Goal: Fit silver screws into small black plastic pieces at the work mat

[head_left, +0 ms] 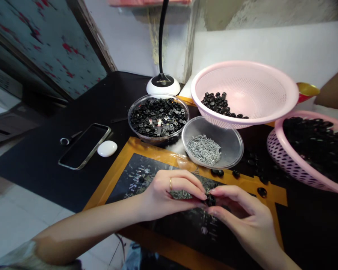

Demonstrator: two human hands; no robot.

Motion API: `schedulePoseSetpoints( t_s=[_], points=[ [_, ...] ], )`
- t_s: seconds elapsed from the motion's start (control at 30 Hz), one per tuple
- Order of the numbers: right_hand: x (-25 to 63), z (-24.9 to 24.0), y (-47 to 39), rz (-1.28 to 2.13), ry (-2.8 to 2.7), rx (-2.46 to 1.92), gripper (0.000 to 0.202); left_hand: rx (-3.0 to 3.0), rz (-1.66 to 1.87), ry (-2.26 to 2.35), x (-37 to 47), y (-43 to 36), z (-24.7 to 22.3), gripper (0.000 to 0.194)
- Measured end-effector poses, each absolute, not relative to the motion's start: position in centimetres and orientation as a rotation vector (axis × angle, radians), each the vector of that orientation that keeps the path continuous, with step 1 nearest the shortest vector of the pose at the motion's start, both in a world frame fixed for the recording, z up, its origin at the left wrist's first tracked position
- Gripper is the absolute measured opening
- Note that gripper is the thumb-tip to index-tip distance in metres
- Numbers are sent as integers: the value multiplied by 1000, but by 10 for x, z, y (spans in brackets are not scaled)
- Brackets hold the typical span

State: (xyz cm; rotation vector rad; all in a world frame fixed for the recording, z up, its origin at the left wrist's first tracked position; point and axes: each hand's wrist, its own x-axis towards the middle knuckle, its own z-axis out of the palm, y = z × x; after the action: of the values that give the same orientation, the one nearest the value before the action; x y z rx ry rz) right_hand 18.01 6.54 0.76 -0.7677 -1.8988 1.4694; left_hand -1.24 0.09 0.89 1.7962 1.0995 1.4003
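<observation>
Around our two hands (167, 197) and at least one black piece (211, 200) between them, we count two pink baskets (261, 80) at one and two o'clock, two clear bowls (231, 148) at eleven and twelve, one lamp (154, 88) at eleven and one phone (86, 144) at ten; screws (203, 150) we cannot tally.

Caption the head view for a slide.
Left hand and right hand hold a small black part near a bowl of screws.
</observation>
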Motion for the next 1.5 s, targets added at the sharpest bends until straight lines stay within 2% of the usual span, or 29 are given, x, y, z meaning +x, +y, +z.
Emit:
schedulePoseSetpoints(
  t_s=[0.37,0.67,1.0,1.3,1.5],
  points=[
    [182,7,64,1455,-1890,-761,30,1785,1418,1089,-13,2,8,14],
    [177,12,61,1459,-1843,-893,19,1781,1446,1083,-12,3,9,13],
    [181,9,61,1496,-1820,-832,23,1771,1445,1091,-13,2,11,15],
    [177,12,59,1444,-1840,-934,17,1773,1436,1071,-12,2,9,13],
    [176,12,58,1564,-1748,-949,17,1770,1450,1129,-13,2,8,11]
  ],
)
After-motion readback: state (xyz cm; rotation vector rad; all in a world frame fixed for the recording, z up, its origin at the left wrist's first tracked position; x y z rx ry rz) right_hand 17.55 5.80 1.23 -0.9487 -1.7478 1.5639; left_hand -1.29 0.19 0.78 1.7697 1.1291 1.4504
